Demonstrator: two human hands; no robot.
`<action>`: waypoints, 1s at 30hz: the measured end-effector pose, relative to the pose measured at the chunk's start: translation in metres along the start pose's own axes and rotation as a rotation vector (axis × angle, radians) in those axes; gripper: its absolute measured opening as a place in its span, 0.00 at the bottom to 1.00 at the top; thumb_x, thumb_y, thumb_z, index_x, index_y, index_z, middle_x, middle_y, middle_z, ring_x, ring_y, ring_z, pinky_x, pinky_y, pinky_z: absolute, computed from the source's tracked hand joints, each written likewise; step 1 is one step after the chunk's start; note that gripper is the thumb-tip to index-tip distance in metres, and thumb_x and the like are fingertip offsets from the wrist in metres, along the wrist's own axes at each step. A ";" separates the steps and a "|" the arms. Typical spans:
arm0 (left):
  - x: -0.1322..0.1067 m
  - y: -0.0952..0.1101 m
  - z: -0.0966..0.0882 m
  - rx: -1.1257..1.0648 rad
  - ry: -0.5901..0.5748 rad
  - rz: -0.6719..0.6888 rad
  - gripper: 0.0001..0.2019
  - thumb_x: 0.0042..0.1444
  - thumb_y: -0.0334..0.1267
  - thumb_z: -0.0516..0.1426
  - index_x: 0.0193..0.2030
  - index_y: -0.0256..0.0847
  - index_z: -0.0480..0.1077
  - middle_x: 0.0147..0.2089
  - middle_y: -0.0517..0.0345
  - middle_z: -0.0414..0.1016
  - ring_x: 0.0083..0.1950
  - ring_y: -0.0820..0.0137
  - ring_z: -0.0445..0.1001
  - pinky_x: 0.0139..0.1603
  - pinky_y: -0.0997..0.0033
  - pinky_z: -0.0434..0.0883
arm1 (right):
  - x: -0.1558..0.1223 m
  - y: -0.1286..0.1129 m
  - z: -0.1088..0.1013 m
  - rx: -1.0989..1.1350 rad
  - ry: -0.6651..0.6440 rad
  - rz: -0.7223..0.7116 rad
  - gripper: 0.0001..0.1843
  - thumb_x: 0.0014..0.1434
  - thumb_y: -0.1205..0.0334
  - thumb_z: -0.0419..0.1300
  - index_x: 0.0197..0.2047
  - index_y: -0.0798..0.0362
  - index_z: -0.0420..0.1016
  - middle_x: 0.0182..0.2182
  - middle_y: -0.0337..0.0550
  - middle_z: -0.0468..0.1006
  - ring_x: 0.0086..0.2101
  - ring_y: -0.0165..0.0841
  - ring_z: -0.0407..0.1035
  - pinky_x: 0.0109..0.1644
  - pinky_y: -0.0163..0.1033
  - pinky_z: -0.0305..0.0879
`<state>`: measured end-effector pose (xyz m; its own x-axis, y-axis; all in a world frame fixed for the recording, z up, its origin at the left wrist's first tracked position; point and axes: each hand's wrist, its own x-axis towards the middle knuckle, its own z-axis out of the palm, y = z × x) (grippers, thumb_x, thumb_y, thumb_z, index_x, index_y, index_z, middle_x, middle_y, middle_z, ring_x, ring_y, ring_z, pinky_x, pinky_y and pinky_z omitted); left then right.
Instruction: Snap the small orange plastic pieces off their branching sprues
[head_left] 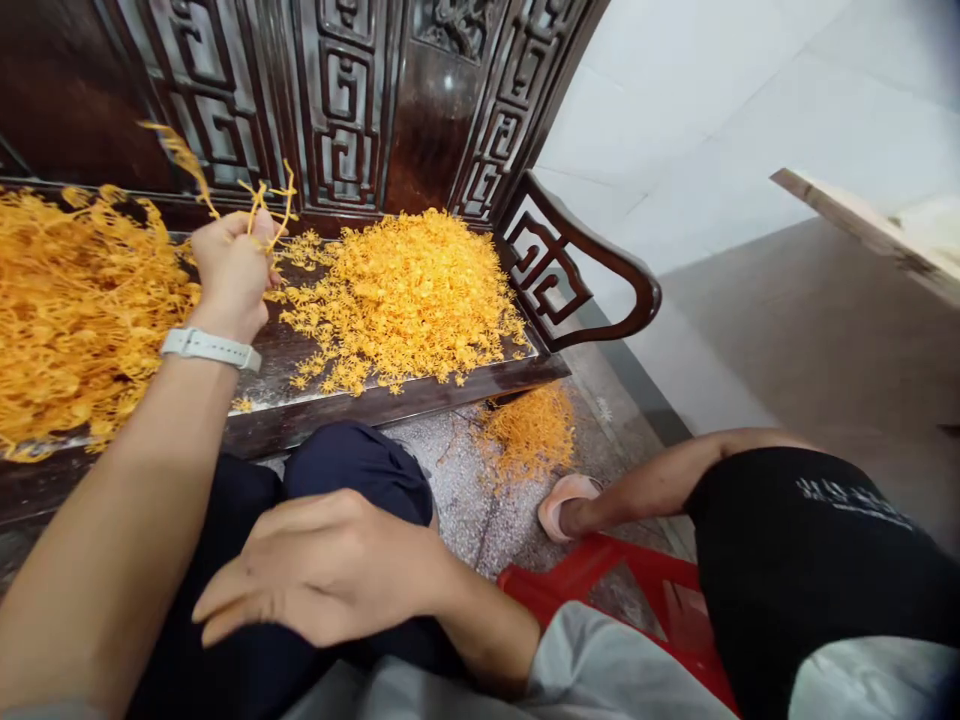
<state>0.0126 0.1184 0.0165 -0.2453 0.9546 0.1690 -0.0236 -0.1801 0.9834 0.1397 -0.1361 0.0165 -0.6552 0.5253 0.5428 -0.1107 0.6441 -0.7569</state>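
Observation:
My left hand (234, 262), with a pale watch strap at the wrist, is closed around a yellow-orange branched plastic stem (262, 205) whose thin prongs stick up past the fingers. It hovers over the dark wooden bench, between two heaps. To its left spreads a large tangle of orange plastic stems (75, 320). On its right lies a mound of small yellow-orange plastic flower pieces (420, 300). My right hand (322, 570) is over my lap with its back up and fingers stretched out to the left; nothing shows in it.
The carved bench (337, 395) has a latticed back and a curved armrest (637, 290). A pile of thin orange stems (529, 430) lies on the speckled floor. At the right sits another person (795, 560) in black shorts, beside a red plastic stool (600, 575).

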 end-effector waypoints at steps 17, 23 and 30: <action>-0.044 -0.011 0.025 -0.067 -0.264 -0.192 0.05 0.56 0.36 0.64 0.37 0.37 0.80 0.47 0.50 0.81 0.36 0.71 0.75 0.26 0.77 0.67 | -0.019 0.052 -0.037 1.486 1.037 0.647 0.13 0.60 0.64 0.64 0.48 0.56 0.77 0.32 0.39 0.76 0.26 0.25 0.58 0.29 0.31 0.60; -0.072 -0.010 0.038 -0.069 -0.463 -0.156 0.24 0.43 0.33 0.72 0.50 0.35 0.82 0.45 0.47 0.82 0.39 0.67 0.77 0.38 0.71 0.73 | -0.024 0.050 -0.044 1.072 1.092 0.629 0.16 0.54 0.63 0.72 0.45 0.53 0.75 0.30 0.33 0.73 0.24 0.22 0.60 0.28 0.30 0.57; -0.087 -0.012 0.044 -0.025 -0.751 -0.083 0.43 0.38 0.36 0.78 0.64 0.36 0.76 0.54 0.40 0.82 0.56 0.54 0.79 0.55 0.55 0.76 | -0.028 0.054 -0.073 0.575 1.309 0.586 0.29 0.51 0.53 0.77 0.54 0.47 0.72 0.32 0.30 0.72 0.25 0.23 0.62 0.30 0.33 0.61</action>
<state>0.0769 0.0475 -0.0073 0.4842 0.8689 0.1032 -0.0371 -0.0974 0.9946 0.2067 -0.0754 -0.0131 0.3489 0.9208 -0.1742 -0.5451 0.0481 -0.8370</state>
